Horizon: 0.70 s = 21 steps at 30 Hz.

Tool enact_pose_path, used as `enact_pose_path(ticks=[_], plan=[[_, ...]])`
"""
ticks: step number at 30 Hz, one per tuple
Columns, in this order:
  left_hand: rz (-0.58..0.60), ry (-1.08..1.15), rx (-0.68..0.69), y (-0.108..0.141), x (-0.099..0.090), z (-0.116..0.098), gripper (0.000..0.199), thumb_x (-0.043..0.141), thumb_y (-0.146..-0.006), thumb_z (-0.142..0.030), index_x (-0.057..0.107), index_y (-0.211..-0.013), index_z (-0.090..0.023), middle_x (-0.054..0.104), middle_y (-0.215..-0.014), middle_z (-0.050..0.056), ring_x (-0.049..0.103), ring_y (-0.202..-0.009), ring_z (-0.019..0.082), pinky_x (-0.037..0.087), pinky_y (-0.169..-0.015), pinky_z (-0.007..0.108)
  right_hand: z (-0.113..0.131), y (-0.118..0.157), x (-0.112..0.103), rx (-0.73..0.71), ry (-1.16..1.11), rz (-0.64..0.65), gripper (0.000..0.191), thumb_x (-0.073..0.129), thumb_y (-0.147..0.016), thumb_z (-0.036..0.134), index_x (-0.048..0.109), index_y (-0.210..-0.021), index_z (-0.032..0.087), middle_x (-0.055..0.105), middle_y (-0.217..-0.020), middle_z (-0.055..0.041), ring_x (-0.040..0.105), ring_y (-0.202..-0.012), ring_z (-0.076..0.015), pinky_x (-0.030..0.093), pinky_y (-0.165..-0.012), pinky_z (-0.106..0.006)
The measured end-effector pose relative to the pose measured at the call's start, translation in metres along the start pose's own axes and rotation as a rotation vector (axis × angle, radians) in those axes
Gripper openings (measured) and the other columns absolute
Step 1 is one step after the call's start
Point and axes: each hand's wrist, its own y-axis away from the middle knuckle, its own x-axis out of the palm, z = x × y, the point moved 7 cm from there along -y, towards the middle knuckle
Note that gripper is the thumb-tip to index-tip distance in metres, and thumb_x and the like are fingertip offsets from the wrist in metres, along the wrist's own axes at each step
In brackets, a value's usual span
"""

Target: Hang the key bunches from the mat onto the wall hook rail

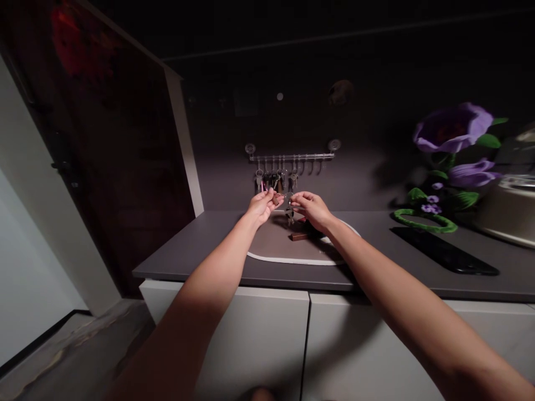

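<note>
Above the mat, my right hand (310, 207) pinches a key ring (289, 196), from which a bunch of keys (290, 216) hangs. My left hand (263, 206) is just left of it, palm partly up. Its thumb and fingers close on a small piece at the key ring, seemingly a key; its shape is partly hidden. Behind the hands a clear hook rail (292, 157) is fixed to the wall, with several key sets (259, 179) on its left and middle hooks. Below my right hand, a brown block-like object (299, 236) lies on the mat, partly covered.
A brown mat with a white rim (292, 260) lies on the dark counter (188, 250). To the right are a black phone-like slab (447, 250), purple artificial flowers (455, 128) and a pale rounded container (512, 209). White cabinets (259, 334) stand below; a dark door (108, 139) is left.
</note>
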Motion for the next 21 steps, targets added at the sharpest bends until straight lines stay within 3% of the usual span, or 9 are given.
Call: enact_pose_path(ticks=[6,10,21], plan=[[0.054,-0.093,-0.044,0.004,0.005,0.008,0.01,0.05,-0.082,-0.012,0.054,-0.073,-0.008,0.064,-0.067,0.007,0.065,-0.069,0.012,0.051,-0.081,0.032,0.006,-0.005,-0.006,-0.078,-0.149,0.017,0.016,0.069,-0.064,0.027,0.059,-0.069,0.015,0.062,-0.076,0.0003,0.056,-0.07,-0.0063,0.043,-0.07,-0.019],[0.105,-0.181,-0.091,0.009,0.01,0.016,0.005,0.052,-0.08,-0.011,0.054,-0.078,-0.007,0.065,-0.07,0.008,0.065,-0.067,0.013,0.051,-0.081,0.034,0.008,-0.007,-0.005,-0.093,-0.208,0.08,0.021,0.071,-0.063,0.032,0.059,-0.069,0.016,0.065,-0.079,-0.0007,0.054,-0.064,-0.006,0.043,-0.063,-0.019],[0.272,-0.294,-0.131,0.016,0.021,0.03,0.012,0.064,-0.071,-0.011,0.058,-0.082,-0.009,0.066,-0.077,0.007,0.064,-0.073,0.013,0.044,-0.09,0.037,0.003,-0.006,-0.006,-0.004,-0.333,0.065,0.015,0.065,-0.071,0.028,0.058,-0.072,0.015,0.067,-0.082,-0.0056,0.061,-0.075,-0.0145,0.049,-0.06,-0.025]])
